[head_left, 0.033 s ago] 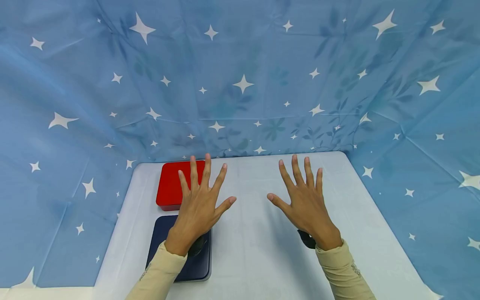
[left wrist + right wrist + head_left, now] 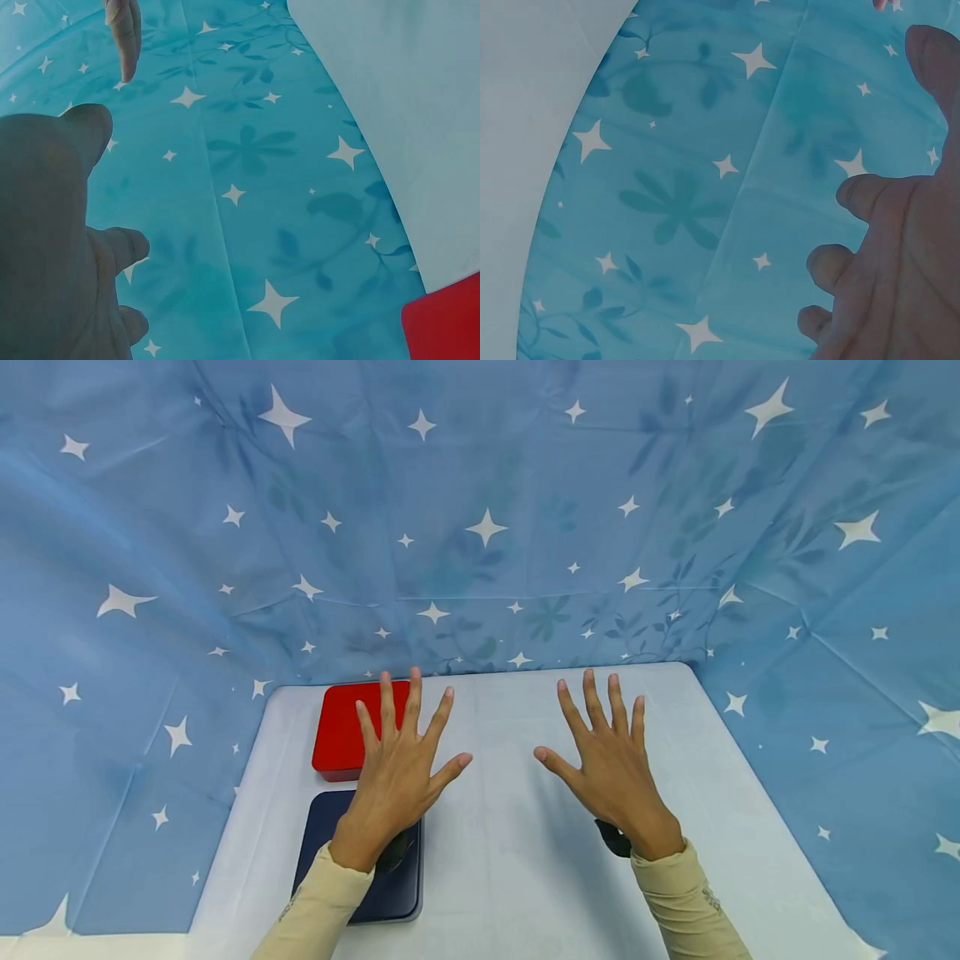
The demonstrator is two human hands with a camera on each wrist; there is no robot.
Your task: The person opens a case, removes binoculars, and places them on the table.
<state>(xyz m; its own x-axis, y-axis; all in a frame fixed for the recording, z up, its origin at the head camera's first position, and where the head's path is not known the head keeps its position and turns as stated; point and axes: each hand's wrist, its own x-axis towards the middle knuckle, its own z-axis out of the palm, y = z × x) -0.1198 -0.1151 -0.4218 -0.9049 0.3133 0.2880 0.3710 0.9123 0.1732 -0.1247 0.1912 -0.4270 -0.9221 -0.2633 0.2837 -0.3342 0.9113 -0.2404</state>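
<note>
Holds nothing in left hand [image 2: 397,774] or right hand [image 2: 619,772], with fingers spread apart; appears unstarted, leaving all handling of red box [image 2: 341,727] and navy box [image 2: 322,818].

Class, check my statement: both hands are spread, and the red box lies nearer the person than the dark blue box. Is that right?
Not quite. The head view shows the red box lying farther away than the dark blue box. The rest stands: the left hand and the right hand are both spread.
</note>
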